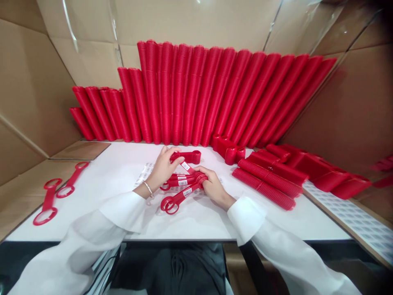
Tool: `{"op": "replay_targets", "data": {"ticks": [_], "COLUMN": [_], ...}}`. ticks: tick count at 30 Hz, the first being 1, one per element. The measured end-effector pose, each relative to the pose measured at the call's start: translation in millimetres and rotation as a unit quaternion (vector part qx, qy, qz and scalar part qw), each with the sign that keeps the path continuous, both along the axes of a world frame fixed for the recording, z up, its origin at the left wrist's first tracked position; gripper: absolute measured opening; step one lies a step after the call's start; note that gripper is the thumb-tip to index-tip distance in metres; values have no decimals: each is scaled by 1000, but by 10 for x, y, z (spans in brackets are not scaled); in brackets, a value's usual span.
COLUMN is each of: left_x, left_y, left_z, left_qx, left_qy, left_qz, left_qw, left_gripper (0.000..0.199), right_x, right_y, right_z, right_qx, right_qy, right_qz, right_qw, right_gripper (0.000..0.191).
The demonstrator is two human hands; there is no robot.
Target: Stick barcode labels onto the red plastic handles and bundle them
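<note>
Several flat red plastic pieces with ring ends [188, 191] are fanned out over the white table, with white barcode labels on their middles. My right hand [213, 186] grips their overlapping right ends. With thumb and fingers closed, my left hand [167, 164] holds the upper piece of the fan, just beside its label [185, 166]. Behind the hands lies a short stack of similar red pieces [193, 157]. A sheet of labels [144, 174] lies partly hidden under my left hand.
Tall red stacks [196, 98] lean on the cardboard wall [196, 20] behind the white table [107, 217]. More stacks [267, 180] lie at the right, near a label sheet [353, 217]. Two loose ring-ended pieces [49, 201] are at the left.
</note>
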State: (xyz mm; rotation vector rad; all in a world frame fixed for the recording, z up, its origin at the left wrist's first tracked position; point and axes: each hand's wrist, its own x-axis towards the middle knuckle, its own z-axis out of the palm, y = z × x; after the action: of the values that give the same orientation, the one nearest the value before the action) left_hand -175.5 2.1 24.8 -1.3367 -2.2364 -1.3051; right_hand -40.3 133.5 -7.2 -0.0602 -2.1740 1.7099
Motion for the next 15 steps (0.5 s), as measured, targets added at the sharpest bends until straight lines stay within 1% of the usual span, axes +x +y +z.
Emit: {"op": "replay_targets", "data": {"ticks": [2, 5, 7, 9, 10, 12, 14, 15], "left_x": [-58, -136, -164, -165, -156, -123, -72, -40], "left_y": [-11, -64, -133, -229, -285, -401, -510, -559], "left_z": [19, 40, 54, 64, 65, 54, 30, 17], "left_qx": [15, 7, -8, -47, -74, -135, -194, -220], "left_qy": [-23, -59, -83, -92, -90, -76, -55, -46], "left_qz": [9, 11, -24, -80, -105, -146, -167, -169], "left_qw": [1000, 998, 996, 991, 988, 977, 965, 960], "left_gripper": [18, 17, 16, 15, 14, 13, 15, 18], "right_x": [6, 22, 36, 47, 50, 49, 39, 34], "right_y": [-2, 4, 17, 37, 50, 78, 105, 114], "right_z": [9, 13, 14, 16, 14, 2, -25, -43], "right_qx": [0, 2, 10, 43, 76, 175, 279, 319], "right_qy": [-3, -7, 1, 22, 36, 59, 63, 58], "right_qz": [6, 9, -1, -12, -11, 7, 29, 34], "right_qw": [1000, 1000, 1000, 999, 996, 983, 958, 945], "right_gripper": [45, 47, 48, 48, 48, 46, 42, 40]}}
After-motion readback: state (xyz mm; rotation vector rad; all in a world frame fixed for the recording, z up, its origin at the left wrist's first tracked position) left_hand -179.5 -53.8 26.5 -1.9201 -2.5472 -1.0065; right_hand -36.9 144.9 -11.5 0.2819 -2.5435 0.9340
